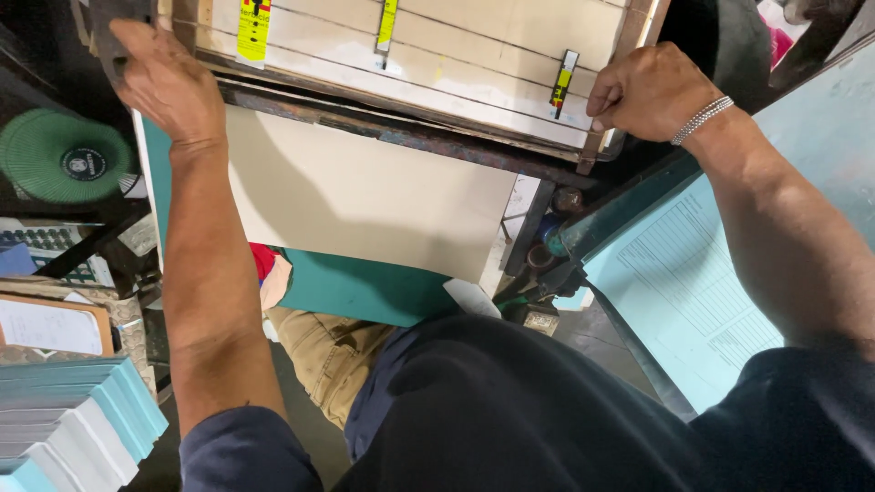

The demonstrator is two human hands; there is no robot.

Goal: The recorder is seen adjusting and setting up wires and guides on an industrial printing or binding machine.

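My left hand (164,77) is at the top left, its fingers curled over a dark part at the left corner of a press platen (474,55) covered with pale card. My right hand (649,89), with a silver bracelet on its wrist, is closed at the platen's right edge beside a small yellow and black gauge tab (563,82). Two yellow tabs (253,27) stick to the card near the top. Under the platen's rusty metal bar (401,137) hangs a large beige sheet (365,196), with a teal board (365,290) below it.
A light blue printed form (688,287) lies on a slanted surface at the right. Stacks of pale blue and white paper (73,424) stand at the lower left. A green round disc (64,157) sits at the left. Machine parts (547,246) protrude in the middle.
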